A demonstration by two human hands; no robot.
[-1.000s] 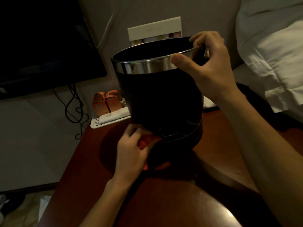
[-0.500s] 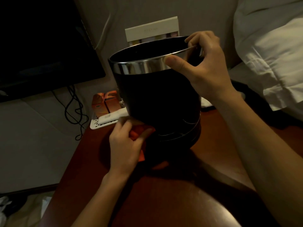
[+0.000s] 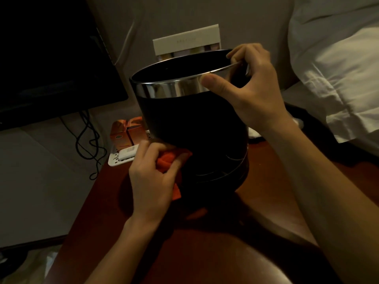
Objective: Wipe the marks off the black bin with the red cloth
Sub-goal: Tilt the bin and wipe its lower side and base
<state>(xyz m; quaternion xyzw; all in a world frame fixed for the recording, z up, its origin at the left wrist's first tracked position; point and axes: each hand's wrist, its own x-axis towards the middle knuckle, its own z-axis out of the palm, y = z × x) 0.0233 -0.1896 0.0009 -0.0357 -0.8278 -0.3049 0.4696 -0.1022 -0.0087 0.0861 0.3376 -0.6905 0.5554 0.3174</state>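
black bin [image 3: 194, 128] with silver rim band, red cloth [image 3: 167, 160], reddish-brown table [image 3: 205, 242], white pillow [image 3: 338, 68]

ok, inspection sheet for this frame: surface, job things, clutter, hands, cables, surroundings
Surface: reddish-brown wooden table, glossy, with a glare patch near the front edge.
Job things: black bin with a shiny metal rim, tilted; pale curved marks low on its wall. Red cloth pressed against the bin's lower left side.
Clutter: orange boxes and a white tray behind the bin; a pale box against the wall.
Hands: left hand grips the cloth; right hand holds the bin's rim.
Cables: black cables hanging below the dark screen.
Surroundings: white bedding on the right; dim light.
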